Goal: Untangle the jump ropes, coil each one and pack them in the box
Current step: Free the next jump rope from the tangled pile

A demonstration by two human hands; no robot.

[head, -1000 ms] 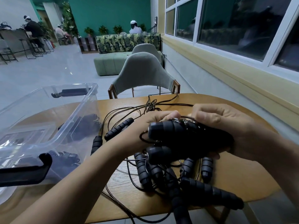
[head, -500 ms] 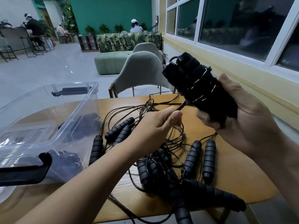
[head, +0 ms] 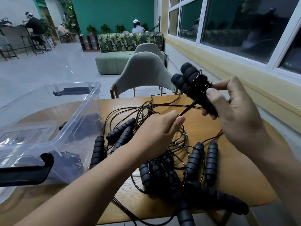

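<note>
Table: a round, light wooden table (head: 236, 176) fills the lower half of the frame.
Box: a clear plastic storage box with black latches (head: 76, 111) sits on the table at lower left; dark coiled ropes show through its wall.
Chair: a grey-green padded chair (head: 145, 70) stands behind the table, at centre.
Tangle: a loose heap of black foam-handled jump ropes (head: 193, 159) lies on the table at lower centre.
Right hand (head: 236, 116): at right of centre, raised above the table, fingers and thumb curled round a black two-handle bundle wound with cord (head: 189, 80).
Left hand (head: 156, 132): centre of frame, pinching a thin dark cord (head: 187, 110) that runs taut up to the bundle.
</note>
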